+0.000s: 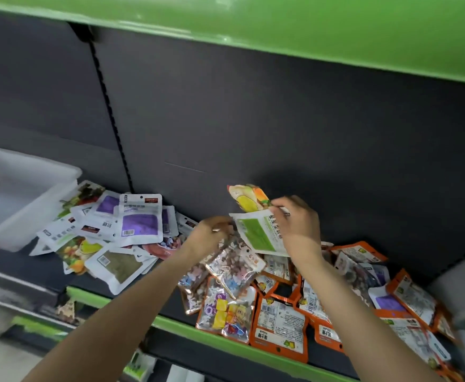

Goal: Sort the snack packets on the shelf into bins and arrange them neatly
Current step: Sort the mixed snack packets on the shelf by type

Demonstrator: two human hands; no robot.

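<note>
Snack packets lie in two heaps on a dark shelf [148, 295]. The left heap [115, 232] is mostly white packets with purple or green panels. The right heap [294, 301] holds orange packets and clear candy bags. My right hand [297, 224] grips a white packet with a green panel [259, 232], with a yellow-orange fruit packet [249, 198] sticking up behind it. My left hand [212, 234] pinches the white packet's left edge, just above a clear candy bag [237, 267].
A translucent white bin [30, 172] stands at the far left of the shelf, beside the left heap. A green shelf edge [226, 344] runs along the front and another green shelf [281, 26] hangs overhead. A grey object [463, 293] shows blurred at the right edge.
</note>
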